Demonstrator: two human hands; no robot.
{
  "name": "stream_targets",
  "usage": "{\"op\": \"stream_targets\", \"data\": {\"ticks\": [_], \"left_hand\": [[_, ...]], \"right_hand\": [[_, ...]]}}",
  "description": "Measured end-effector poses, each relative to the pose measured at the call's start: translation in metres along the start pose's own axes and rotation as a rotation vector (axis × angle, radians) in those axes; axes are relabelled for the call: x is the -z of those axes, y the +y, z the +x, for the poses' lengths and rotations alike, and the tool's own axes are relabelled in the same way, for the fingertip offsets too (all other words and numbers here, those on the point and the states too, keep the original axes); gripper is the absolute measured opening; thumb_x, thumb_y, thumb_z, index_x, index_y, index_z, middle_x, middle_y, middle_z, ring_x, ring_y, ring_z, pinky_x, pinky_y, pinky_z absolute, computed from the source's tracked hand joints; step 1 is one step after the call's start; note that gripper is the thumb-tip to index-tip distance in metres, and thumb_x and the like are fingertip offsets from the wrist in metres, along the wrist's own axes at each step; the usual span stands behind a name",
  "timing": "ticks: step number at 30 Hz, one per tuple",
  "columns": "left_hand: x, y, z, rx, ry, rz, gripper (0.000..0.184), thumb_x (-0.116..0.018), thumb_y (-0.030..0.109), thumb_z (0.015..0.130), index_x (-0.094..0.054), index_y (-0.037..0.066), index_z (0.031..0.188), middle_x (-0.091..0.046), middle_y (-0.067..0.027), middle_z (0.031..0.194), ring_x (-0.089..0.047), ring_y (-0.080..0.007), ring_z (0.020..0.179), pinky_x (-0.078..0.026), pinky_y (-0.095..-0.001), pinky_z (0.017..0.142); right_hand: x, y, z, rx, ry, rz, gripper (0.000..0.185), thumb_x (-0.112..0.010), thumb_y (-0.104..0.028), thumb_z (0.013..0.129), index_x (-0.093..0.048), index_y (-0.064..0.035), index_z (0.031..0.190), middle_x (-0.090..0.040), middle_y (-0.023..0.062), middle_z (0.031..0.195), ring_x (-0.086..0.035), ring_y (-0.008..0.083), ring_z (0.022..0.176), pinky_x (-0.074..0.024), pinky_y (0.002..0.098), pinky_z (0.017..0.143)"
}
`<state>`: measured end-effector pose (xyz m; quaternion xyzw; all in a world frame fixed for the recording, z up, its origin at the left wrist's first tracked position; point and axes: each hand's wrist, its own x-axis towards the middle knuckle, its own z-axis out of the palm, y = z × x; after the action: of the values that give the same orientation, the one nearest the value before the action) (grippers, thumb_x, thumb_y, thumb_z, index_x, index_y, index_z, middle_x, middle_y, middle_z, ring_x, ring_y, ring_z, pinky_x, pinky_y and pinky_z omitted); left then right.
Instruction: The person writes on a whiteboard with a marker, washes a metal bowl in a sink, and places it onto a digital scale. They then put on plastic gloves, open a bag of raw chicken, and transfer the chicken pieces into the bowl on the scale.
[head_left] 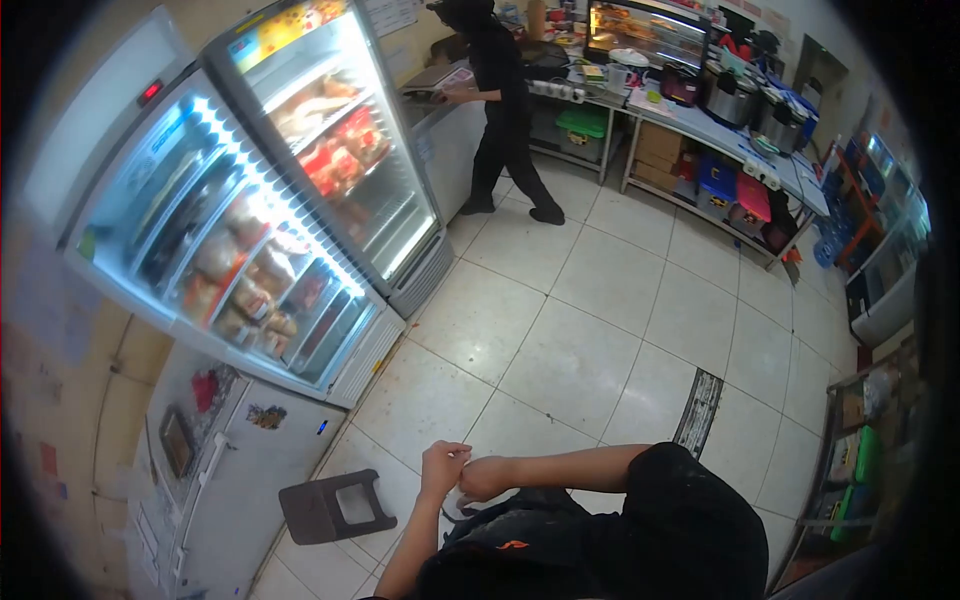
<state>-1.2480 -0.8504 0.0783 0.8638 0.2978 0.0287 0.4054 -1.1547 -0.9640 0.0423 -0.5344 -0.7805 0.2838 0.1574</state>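
- Hands, head view: what have they got?
- Left hand (440,468) and right hand (484,480) meet at the waist, touching or nearly. Left: fingers bent in; can't tell if they close on anything. Right: fingers curled closed; can't tell what, if anything, is inside.
- Working on what?
- Pale bit (463,457) at the fingertips, too small to identify. Sits out front of the near fridge (368,350), on the camera side.
- Doing it well?
- My read: fine fingertip work. Steady with one hand, work with the other, light pinch, wrists close to the body, fingers where you can see them. Mind the dark stool (308,512), on the floor camera-side of the near fridge.
- Containers?
- Near fridge: lit shelves, bagged pale goods. Far fridge (420,278), just beyond it: pale packs up high, red packs mid-shelf. Chest freezer (262,470), camera-side of it: inside hidden. Display case (655,10), well beyond it: orange-brown items on shelves. Green bin (583,123), blue bin (716,180), red bin (752,198), also well past the near fridge, under the counters: contents not visible.
- Other views?
- None. Head only.
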Motion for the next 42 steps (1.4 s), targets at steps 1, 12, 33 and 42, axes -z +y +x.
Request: {"op": "stream_targets", "data": {"ticks": [1,12,33,42], "left_hand": [[0.000,-0.002,-0.005,-0.017,0.033,0.012,0.018,-0.074,0.015,0.077,-0.078,0.010,0.093,-0.070,-0.0164,0.084,-0.068,-0.0282,0.080,-0.053,-0.0372,0.074],[0.040,0.025,-0.037,-0.038,0.260,0.069,0.020,-0.069,0.004,0.076,-0.077,0.009,0.093,-0.067,-0.0136,0.084,-0.065,-0.0244,0.070,-0.053,-0.0332,0.067],[0.208,-0.173,-0.282,0.249,0.754,-1.693,0.071,-0.055,0.054,0.095,-0.033,0.009,0.146,-0.040,-0.0106,0.143,-0.054,-0.0286,0.113,-0.050,-0.0526,0.095],[0.274,-0.333,-0.480,0.127,1.545,-1.587,0.017,-0.065,0.017,0.095,-0.061,0.011,0.110,-0.064,0.0031,0.092,-0.061,-0.0094,0.085,-0.052,-0.0317,0.077]], "right_hand": [[-0.015,0.003,0.011,0.044,0.002,-0.003,0.038,-0.061,-0.034,0.086,-0.064,0.0000,0.069,-0.065,0.0183,0.069,-0.067,0.0355,0.067,-0.0523,0.0458,0.063],[-0.083,0.052,0.097,0.128,0.059,0.037,0.036,-0.057,-0.020,0.087,-0.063,-0.0121,0.121,-0.061,0.0168,0.127,-0.057,0.0319,0.119,-0.0454,0.0435,0.099],[0.020,-0.226,0.303,0.149,-0.220,2.290,0.063,-0.039,-0.044,0.102,-0.031,-0.0036,0.150,-0.037,0.0142,0.152,-0.031,0.0354,0.143,-0.0265,0.0546,0.116],[-0.130,-0.396,0.447,-0.081,-0.404,1.994,0.050,-0.038,-0.027,0.105,-0.036,0.0029,0.145,-0.039,0.0163,0.151,-0.038,0.0314,0.140,-0.0343,0.0434,0.115]]}}
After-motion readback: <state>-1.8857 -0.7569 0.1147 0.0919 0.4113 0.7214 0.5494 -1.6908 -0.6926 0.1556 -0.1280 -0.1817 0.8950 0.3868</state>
